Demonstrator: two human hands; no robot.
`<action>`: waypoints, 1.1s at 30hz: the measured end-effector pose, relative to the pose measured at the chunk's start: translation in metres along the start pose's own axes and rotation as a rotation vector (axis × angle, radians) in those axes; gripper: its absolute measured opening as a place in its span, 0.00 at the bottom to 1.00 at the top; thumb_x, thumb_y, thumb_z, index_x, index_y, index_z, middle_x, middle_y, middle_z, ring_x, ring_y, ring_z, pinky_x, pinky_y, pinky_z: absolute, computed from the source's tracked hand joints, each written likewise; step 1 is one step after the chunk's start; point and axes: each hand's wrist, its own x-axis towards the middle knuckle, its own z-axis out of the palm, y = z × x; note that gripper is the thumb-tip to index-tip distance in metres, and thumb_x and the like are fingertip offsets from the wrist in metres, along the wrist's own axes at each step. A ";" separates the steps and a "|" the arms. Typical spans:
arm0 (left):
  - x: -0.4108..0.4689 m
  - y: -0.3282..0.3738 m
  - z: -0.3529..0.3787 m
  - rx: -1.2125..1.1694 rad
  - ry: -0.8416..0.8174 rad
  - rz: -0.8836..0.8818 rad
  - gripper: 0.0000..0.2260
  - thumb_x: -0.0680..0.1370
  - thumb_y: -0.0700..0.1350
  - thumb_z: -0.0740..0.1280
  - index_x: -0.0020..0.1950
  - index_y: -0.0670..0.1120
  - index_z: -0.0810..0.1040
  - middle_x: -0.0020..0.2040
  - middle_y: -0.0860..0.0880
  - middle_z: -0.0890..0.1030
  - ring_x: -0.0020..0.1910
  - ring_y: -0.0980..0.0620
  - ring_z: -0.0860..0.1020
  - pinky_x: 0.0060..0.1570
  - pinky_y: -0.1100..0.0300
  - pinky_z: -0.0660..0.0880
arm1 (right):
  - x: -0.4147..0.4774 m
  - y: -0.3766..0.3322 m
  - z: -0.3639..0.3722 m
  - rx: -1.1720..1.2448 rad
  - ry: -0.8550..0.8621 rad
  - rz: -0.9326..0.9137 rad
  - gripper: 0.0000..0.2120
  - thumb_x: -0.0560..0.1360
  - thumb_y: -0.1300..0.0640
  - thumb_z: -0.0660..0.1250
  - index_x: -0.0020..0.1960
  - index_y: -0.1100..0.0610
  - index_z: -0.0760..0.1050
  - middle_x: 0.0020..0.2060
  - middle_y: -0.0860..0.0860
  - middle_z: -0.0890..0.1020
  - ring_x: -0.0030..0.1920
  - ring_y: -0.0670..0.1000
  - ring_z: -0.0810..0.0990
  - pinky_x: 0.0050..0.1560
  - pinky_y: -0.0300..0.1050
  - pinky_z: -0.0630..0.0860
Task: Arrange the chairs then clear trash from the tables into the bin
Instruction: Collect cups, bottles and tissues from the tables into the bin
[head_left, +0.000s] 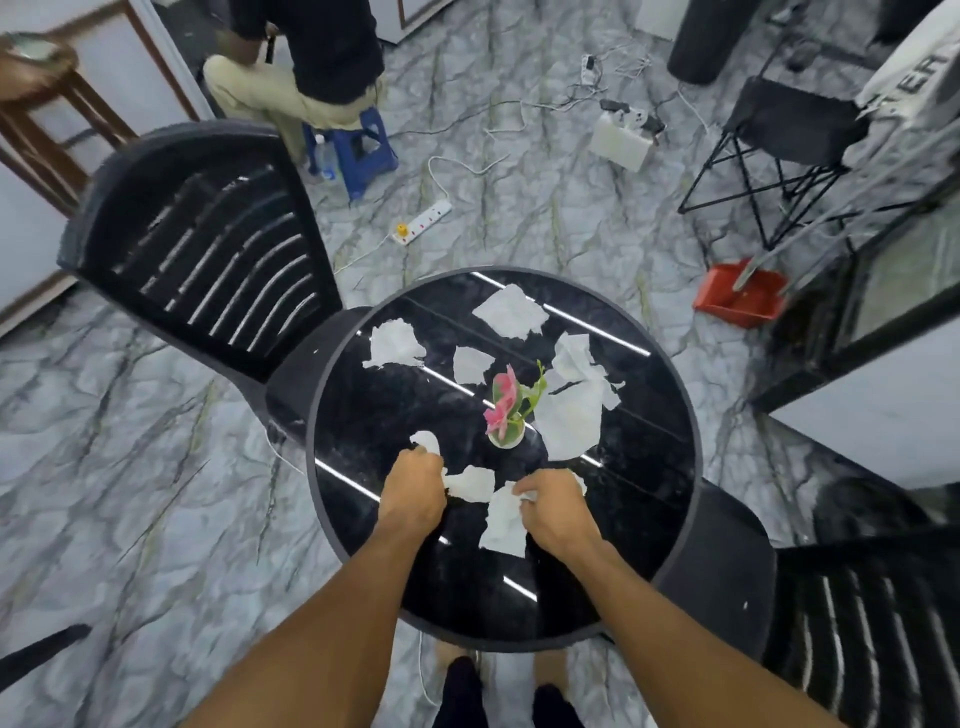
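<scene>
Head view looks down on a round black bench (670, 364) strewn with torn white paper. The left grip (413, 488) is curled tight around a crumpled scrap (427, 441) at the near left part of the top, and the white paper pokes out above the knuckles. The right grip (553, 506) is curled too, pinching the upper edge of a torn sheet (504, 522) that lies flat on the near side. A small scrap (471, 483) lies between the two. Just beyond them, near the centre, stands a pink flower in a little vase (506, 410), with a large crumpled sheet (571, 415) touching it on the right. Three more scraps (511, 312) lie along the far side. A black slatted chair (197, 244) stands at the far left with its seat against the rim, and a second chair (857, 634) stands at the near right. A red dustpan (743, 296) sits on the marble floor (104, 441) beyond, and a power strip (423, 221) lies further off.
</scene>
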 end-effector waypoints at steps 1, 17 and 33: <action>-0.004 0.001 0.000 -0.062 -0.019 -0.002 0.11 0.73 0.30 0.63 0.49 0.40 0.81 0.49 0.45 0.80 0.46 0.48 0.78 0.45 0.56 0.78 | -0.002 0.000 -0.001 0.023 0.023 0.009 0.15 0.73 0.68 0.63 0.55 0.60 0.83 0.55 0.53 0.83 0.54 0.50 0.80 0.55 0.40 0.77; -0.089 0.171 0.010 -0.381 -0.291 0.550 0.07 0.63 0.42 0.69 0.40 0.45 0.82 0.36 0.50 0.83 0.35 0.56 0.78 0.35 0.57 0.77 | -0.131 0.089 -0.075 0.291 0.392 0.153 0.15 0.69 0.66 0.64 0.49 0.57 0.85 0.50 0.52 0.84 0.50 0.50 0.81 0.47 0.38 0.77; -0.368 0.525 0.148 -0.226 -0.491 1.296 0.06 0.70 0.36 0.73 0.40 0.46 0.87 0.33 0.51 0.84 0.33 0.54 0.79 0.29 0.62 0.72 | -0.510 0.353 -0.168 0.655 1.107 0.583 0.12 0.65 0.63 0.72 0.47 0.57 0.86 0.40 0.50 0.86 0.41 0.47 0.85 0.43 0.43 0.81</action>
